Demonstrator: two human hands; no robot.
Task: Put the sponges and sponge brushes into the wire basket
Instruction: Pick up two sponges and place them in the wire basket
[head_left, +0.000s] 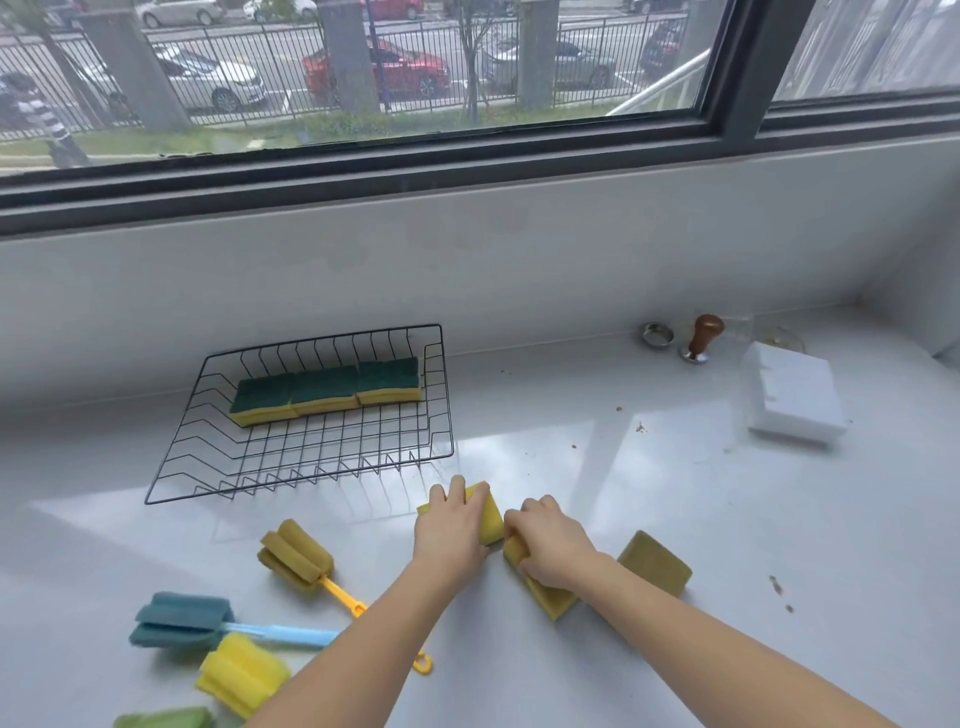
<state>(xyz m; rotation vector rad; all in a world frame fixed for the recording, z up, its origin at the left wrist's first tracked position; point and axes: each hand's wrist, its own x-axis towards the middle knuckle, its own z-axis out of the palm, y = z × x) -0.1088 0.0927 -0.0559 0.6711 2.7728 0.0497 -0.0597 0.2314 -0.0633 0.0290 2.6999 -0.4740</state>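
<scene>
A wooden-handled tamper (701, 339) stands beside a small metal cup (657, 333); white block (792, 397) nearby.

Place: a kitchen-like or coffee-preparation corner set at a ground-level window.
Surface: a white glossy worktop (675, 519) backed by a low white upstand; brown crumbs, possibly coffee grounds, are scattered on it.
Coffee gear: a wooden-handled tamper (701, 340) and a small metal ring (657, 333) are stood in the far right corner.
Cleaning goods: a wire basket (311, 415), scouring sponges (327, 387), sponge brushes (296, 556) and a white foam block (792, 397) are laid out.
Outlook: a dark-framed window (467, 150), through which a railing, grass and parked cars are seen.
</scene>
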